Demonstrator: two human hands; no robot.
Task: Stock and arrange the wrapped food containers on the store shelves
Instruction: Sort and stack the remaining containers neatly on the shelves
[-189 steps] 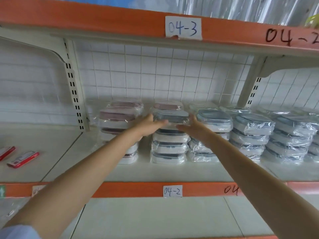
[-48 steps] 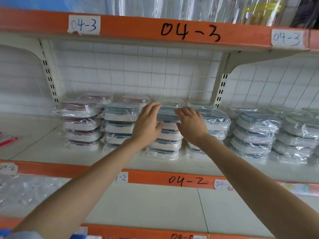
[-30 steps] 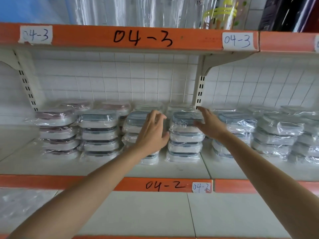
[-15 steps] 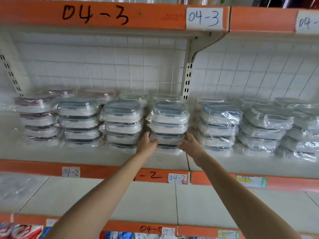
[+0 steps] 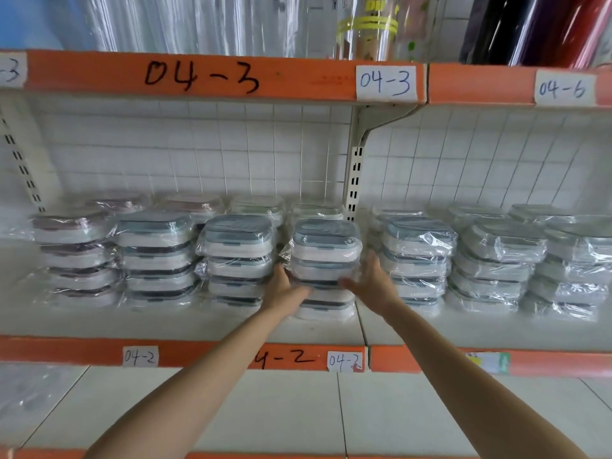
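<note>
Stacks of plastic-wrapped food containers with grey-blue lids line the middle shelf [image 5: 185, 326]. My two hands bracket the fourth stack [image 5: 326, 246] near the shelf joint. My left hand [image 5: 286, 291] presses against its lower left side, thumb on the front. My right hand [image 5: 372, 283] lies flat against its lower right side, fingers spread and straight. The bottom containers of that stack are partly hidden behind my hands. A neighbouring stack [image 5: 236, 240] stands just left of it.
More wrapped stacks stand left [image 5: 74, 226] and right [image 5: 419, 236] along the shelf. A shelf upright [image 5: 355, 180] rises behind the stack I touch. The orange front rail [image 5: 198, 354] carries 04-2 labels. Rolls of film [image 5: 367, 28] stand on the shelf above.
My hands stay on the lower sides of the same stack; my right hand has opened wider and slid up its right side. The view has pulled back and tilted up slightly.
</note>
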